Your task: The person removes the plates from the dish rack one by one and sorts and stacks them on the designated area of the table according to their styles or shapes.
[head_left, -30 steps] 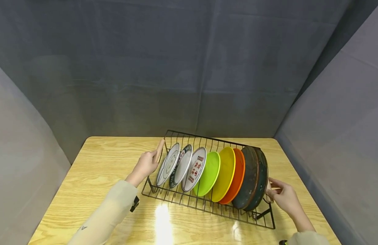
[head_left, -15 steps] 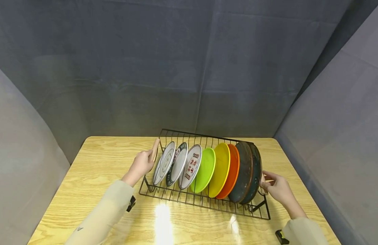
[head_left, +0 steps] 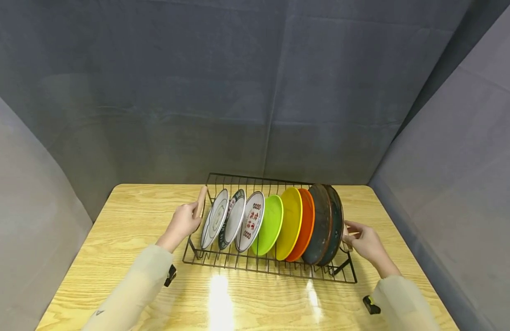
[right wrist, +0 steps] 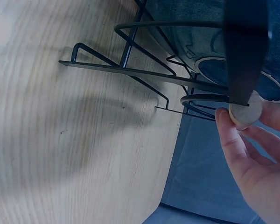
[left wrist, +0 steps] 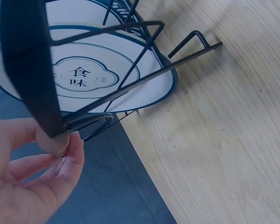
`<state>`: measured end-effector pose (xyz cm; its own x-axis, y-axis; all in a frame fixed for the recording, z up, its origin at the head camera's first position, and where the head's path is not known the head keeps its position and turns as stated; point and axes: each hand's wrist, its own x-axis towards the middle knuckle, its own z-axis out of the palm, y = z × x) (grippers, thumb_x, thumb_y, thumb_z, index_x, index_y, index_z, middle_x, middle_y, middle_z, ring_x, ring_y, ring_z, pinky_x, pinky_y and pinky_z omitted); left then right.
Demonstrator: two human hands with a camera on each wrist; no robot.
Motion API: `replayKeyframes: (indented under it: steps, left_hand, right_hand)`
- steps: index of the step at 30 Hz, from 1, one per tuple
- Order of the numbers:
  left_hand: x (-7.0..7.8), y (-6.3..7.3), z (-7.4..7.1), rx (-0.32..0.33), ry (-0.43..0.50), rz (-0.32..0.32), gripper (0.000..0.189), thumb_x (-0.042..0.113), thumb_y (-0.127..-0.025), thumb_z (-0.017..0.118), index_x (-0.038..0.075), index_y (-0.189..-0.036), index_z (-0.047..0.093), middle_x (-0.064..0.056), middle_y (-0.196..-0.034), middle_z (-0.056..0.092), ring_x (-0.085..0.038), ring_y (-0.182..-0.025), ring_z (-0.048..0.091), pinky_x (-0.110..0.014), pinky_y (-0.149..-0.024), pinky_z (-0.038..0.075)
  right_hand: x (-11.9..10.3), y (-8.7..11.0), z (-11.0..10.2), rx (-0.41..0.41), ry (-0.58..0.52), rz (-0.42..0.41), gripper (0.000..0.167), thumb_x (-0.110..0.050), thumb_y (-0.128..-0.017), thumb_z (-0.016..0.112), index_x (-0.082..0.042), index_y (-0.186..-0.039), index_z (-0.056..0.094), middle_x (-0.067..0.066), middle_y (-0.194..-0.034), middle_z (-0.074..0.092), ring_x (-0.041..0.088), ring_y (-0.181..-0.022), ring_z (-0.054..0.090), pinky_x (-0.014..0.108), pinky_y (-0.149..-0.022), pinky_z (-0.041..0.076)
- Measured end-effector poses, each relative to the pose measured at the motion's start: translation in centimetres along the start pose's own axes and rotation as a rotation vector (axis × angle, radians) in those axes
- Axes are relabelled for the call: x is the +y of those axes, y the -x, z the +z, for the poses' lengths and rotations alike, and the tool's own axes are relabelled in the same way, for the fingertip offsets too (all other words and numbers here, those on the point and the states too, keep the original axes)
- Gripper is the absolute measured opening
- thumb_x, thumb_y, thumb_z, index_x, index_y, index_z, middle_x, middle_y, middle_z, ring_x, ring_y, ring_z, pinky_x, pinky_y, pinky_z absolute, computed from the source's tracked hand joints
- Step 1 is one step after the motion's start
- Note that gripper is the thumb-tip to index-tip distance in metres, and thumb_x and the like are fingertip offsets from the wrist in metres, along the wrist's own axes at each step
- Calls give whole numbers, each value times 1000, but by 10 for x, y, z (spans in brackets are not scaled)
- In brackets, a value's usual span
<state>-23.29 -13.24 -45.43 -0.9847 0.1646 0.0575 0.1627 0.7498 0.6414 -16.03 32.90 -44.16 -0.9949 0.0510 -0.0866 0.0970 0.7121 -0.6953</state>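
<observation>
A black wire dish rack (head_left: 271,271) with wooden end handles stands lengthwise before me, turned slightly. Several plates stand on edge in it: patterned white plates (head_left: 215,220) at the left, then a green plate (head_left: 268,225), a yellow plate (head_left: 290,225), an orange plate (head_left: 306,225) and dark plates (head_left: 321,225) at the right. My left hand (head_left: 184,223) grips the left wooden handle (head_left: 200,202); its thumb and fingers pinch the handle's end in the left wrist view. On the opposite end, my right hand (head_left: 364,241) pinches the right wooden handle (right wrist: 246,111) between thumb and fingers.
The rack is on a light wooden table (head_left: 114,257). A grey cloth backdrop (head_left: 189,92) rises behind the table's far edge, and pale panels (head_left: 457,184) flank both sides. Dark wrist straps show beneath both sleeves.
Both hands have moved left with the rack and its plates. The rack's right end has swung away from me, so it lies straighter along the table. The hands keep hold of the handles.
</observation>
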Motion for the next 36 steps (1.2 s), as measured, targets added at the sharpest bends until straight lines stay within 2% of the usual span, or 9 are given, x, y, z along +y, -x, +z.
replayKeyframes:
  steps: [11, 18, 29, 36]
  left_hand:
    - [-7, 2, -6, 9, 6, -28, 46, -2, -80, 60, -13, -124, 49, -28, -98, 60, -28, -70, 62, -31, -53, 51]
    - [-11, 1, -11, 12, 20, -35, 45, -4, -80, 59, -13, -122, 50, -29, -96, 60, -25, -63, 61, -28, -49, 50]
    - [-15, 1, -15, 11, 42, -40, 45, -5, -81, 56, -16, -124, 47, -32, -97, 59, -25, -63, 62, -27, -49, 51]
    - [-17, 0, -18, 11, 53, -51, 43, -5, -82, 57, -15, -123, 48, -33, -98, 58, -25, -62, 62, -28, -49, 51]
  right_hand:
    - [-7, -20, 4, -34, -27, -4, 52, -6, -87, 57, 7, -135, 39, 29, -112, 52, 24, -80, 58, 31, -59, 45]
    - [-12, -29, 7, -46, -40, -10, 51, -5, -88, 57, 8, -134, 39, 31, -113, 52, 29, -87, 58, 32, -62, 47]
    - [-16, -41, 10, -54, -11, -10, 51, -5, -88, 56, 8, -134, 39, 31, -115, 51, 37, -94, 57, 35, -66, 49]
    - [-19, -48, 13, -50, -25, -26, 51, -3, -87, 57, 9, -134, 39, 32, -113, 53, 37, -93, 58, 35, -66, 50]
